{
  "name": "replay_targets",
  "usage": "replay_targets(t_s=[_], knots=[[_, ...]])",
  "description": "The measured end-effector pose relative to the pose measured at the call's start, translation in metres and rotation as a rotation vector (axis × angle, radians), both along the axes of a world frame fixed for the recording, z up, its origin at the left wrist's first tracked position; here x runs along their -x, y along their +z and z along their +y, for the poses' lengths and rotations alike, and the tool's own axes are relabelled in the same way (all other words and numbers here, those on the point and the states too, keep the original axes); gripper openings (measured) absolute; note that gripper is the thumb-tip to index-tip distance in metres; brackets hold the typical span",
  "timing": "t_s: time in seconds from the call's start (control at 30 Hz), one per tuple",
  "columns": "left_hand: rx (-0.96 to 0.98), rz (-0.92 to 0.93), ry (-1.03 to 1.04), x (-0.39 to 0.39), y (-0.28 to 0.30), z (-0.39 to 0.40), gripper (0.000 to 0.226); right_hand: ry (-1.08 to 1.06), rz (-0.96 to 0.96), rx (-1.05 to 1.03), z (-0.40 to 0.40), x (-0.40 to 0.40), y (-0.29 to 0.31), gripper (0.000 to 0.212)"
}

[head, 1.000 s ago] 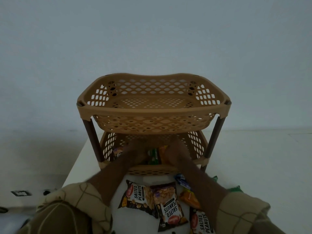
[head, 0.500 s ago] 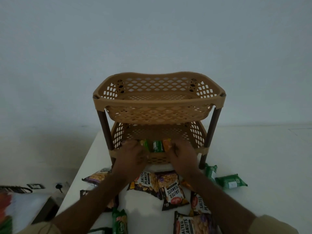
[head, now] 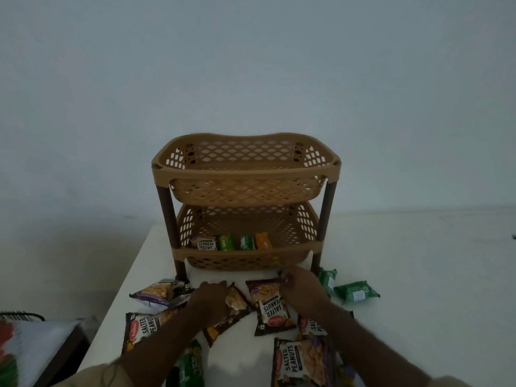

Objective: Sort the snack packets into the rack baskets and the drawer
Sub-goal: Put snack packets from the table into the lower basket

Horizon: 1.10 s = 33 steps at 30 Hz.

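Note:
A tan two-tier rack stands on the white table (head: 418, 275). Its top basket (head: 245, 174) looks empty. The lower basket (head: 290, 254) holds a salted peanuts packet (head: 205, 243), two green packets (head: 225, 242) and an orange one (head: 263, 241). In front of the rack my left hand (head: 210, 298) grips a dark peanut packet (head: 234, 305) that lies tilted. My right hand (head: 301, 286) pinches a small bluish-ended packet (head: 284, 278), mostly hidden, beside an upright-printed salted peanuts packet (head: 269, 305). No drawer is in view.
Several more peanut packets lie near the front edge (head: 145, 328) (head: 303, 361) (head: 162, 293). Green packets lie at the right (head: 356, 292) and front (head: 190, 364). The table's left edge drops off beside dark furniture with patterned cloth (head: 28, 347).
Both hands have drawn back out of the lower basket, leaving packets lined up inside it, and have come down onto the loose packets on the table. The view has pulled back.

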<state>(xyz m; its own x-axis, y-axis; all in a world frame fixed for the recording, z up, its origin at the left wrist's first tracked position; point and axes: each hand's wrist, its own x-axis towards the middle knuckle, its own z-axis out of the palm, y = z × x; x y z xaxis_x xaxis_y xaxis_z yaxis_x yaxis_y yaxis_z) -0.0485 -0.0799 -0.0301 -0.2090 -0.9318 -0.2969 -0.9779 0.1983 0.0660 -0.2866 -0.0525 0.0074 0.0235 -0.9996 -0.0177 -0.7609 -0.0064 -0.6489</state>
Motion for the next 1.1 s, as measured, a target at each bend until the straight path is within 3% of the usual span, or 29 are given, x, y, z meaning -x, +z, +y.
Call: replay_targets(t_s=[0.13, 0.3, 0.43, 0.6, 0.77, 0.93, 1.1], knots=[[-0.036, 0.024, 0.092, -0.002, 0.003, 0.003, 0.081, -0.008, 0.077, -0.182, -0.005, -0.012, -0.001, 0.029], [-0.027, 0.187, 0.15, -0.002, -0.003, 0.016, 0.077, 0.116, 0.197, -0.347, -0.004, -0.032, -0.014, 0.031], [-0.034, 0.395, 0.218, -0.004, -0.005, 0.027, 0.064, 0.079, 0.286, -0.328, 0.003, -0.038, -0.021, 0.07], [0.051, 0.555, 0.29, -0.011, 0.004, 0.038, 0.056, 0.032, 0.103, -0.359, 0.009, -0.037, -0.017, 0.059], [0.164, 0.773, 0.365, -0.019, 0.02, 0.04, 0.057, 0.018, -0.149, -0.386, 0.007, -0.025, -0.003, 0.07], [0.209, 0.979, 0.416, -0.019, 0.043, 0.03, 0.059, 0.032, -0.421, -0.358, 0.006, -0.005, 0.026, 0.032], [0.237, 1.212, 0.535, -0.004, 0.062, 0.011, 0.049, -0.082, -0.654, -0.189, -0.014, 0.003, 0.048, 0.029]])
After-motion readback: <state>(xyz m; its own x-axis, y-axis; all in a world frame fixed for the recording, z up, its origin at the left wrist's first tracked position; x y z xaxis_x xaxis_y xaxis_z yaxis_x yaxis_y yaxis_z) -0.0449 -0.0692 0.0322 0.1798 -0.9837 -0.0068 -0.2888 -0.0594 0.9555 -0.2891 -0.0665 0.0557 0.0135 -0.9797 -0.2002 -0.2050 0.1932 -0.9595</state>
